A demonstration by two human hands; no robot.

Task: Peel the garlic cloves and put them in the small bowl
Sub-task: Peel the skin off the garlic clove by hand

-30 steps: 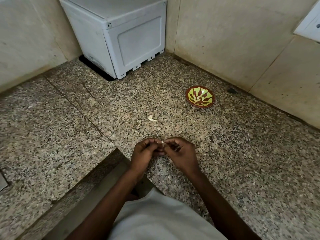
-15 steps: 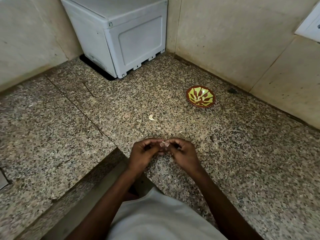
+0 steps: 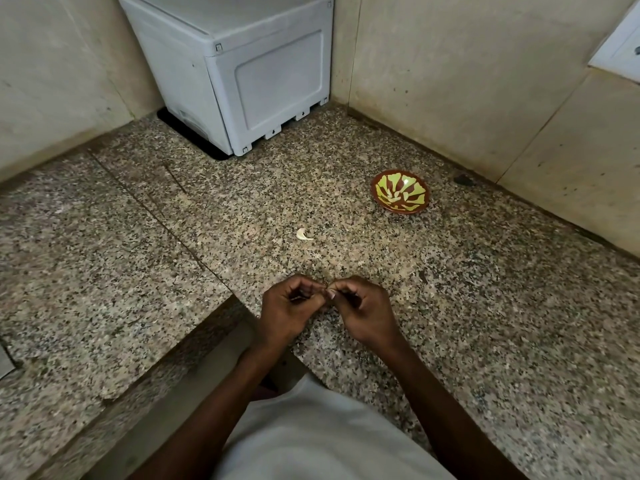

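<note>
My left hand (image 3: 282, 311) and my right hand (image 3: 363, 311) meet fingertip to fingertip just above the granite counter (image 3: 485, 306), near its front edge. Both pinch one small garlic clove, almost wholly hidden by the fingers. A second pale garlic clove (image 3: 303, 234) lies loose on the counter beyond my hands. The small bowl (image 3: 400, 196), brown with a yellow-green pattern, stands farther back to the right, near the wall.
A grey plastic box-like appliance (image 3: 242, 74) fills the back corner. Beige tiled walls (image 3: 485, 81) close the counter at the back and the right. The counter has an inner corner cut-out (image 3: 207, 341) by my left arm. A white wall fitting (image 3: 620, 46) shows at top right.
My hands have stayed in the same place. The fingers have shifted a little around the clove, and the pale bit visible between them earlier is now nearly covered.
</note>
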